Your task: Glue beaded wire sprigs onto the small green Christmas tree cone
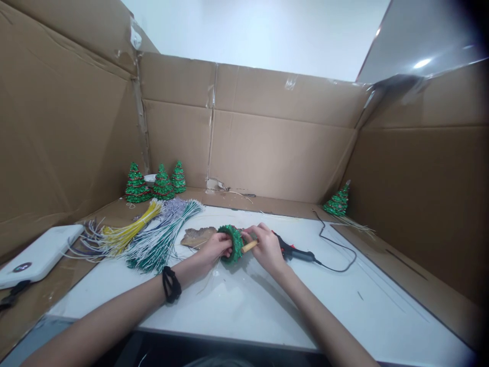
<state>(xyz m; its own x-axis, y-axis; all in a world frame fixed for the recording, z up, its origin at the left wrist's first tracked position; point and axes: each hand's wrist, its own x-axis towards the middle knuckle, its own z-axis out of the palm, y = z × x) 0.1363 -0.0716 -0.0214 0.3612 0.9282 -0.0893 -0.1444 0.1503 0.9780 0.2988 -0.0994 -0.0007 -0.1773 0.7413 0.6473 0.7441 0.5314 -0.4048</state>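
Observation:
Over the middle of the white board, my left hand (220, 245) grips a small green glittery Christmas tree (234, 243) by its hollow base, with fingers partly inside. The tree lies tilted on its side. My right hand (266, 246) is closed at the tree's other side, with a tan wooden stick (250, 246) held in the fingers. Its tip comes close to the tree; whether it touches, I cannot tell. A black glue gun (296, 253) lies just right of my right hand, partly hidden by it. Behind my left hand is a brown, ragged flat piece (196, 237).
Bundles of yellow (132, 228) and green-and-white wire stems (162, 239) lie at left, beside a white power bank (40, 255). Several finished trees (137, 184) stand back left, another tree (338, 200) back right. The glue gun's cord (344, 247) loops right. Cardboard walls (282, 148) enclose the table.

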